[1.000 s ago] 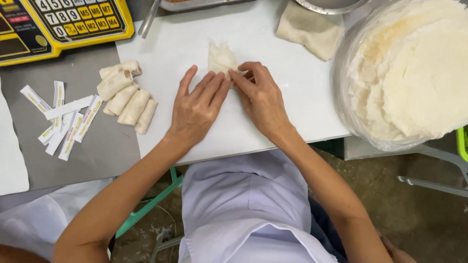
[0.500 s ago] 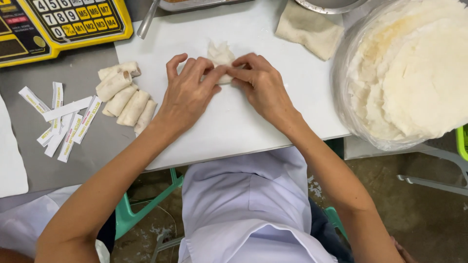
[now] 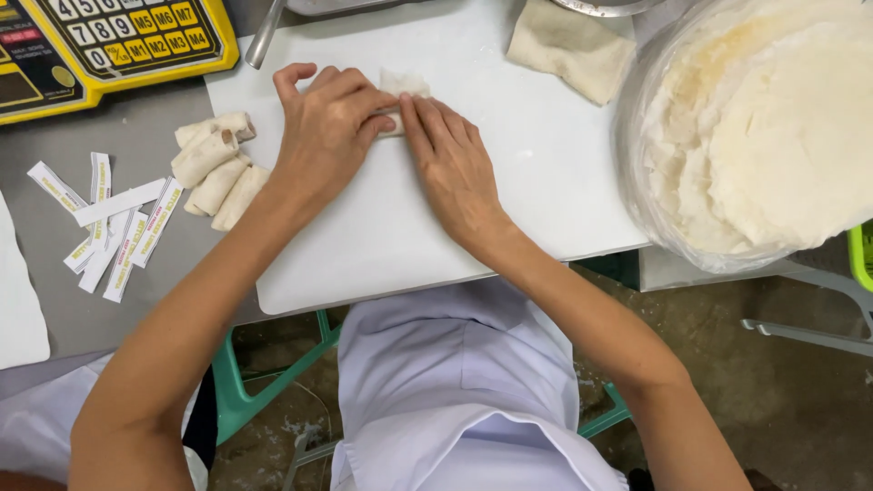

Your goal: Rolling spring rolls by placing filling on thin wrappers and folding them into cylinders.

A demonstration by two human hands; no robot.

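The spring roll [image 3: 400,102] lies near the far edge of the white cutting board [image 3: 382,245], a pale wrapper partly rolled, most of it hidden under the fingers of both hands. The left hand [image 3: 327,132] lies palm down over its left end, fingers curled forward and pressing on the wrapper; the right hand [image 3: 455,168] lies just beside it, its fingers laid flat over the right end, fingertips meeting those of the left. Neither hand's grip is clamped around the roll: the fingers are together and bear down on it from above.

To the left of the board, on the grey tabletop [image 3: 118,336], a small heap of finished rolls [image 3: 214,168] lies side by side, touching one another and just off the board's edge. Further left, several narrow paper labels [image 3: 114,227] are scattered, some overlapping. A yellow weighing scale [image 3: 109,41] with a keypad sits at the far left corner. A folded beige cloth [image 3: 568,45] rests on the far right part of the board. Right of the board, a large round stack of thin white wrappers [image 3: 764,136] sits inside a clear plastic bag. A metal handle [image 3: 265,35] lies at the far edge between the scale and the board. The person wears a white apron.
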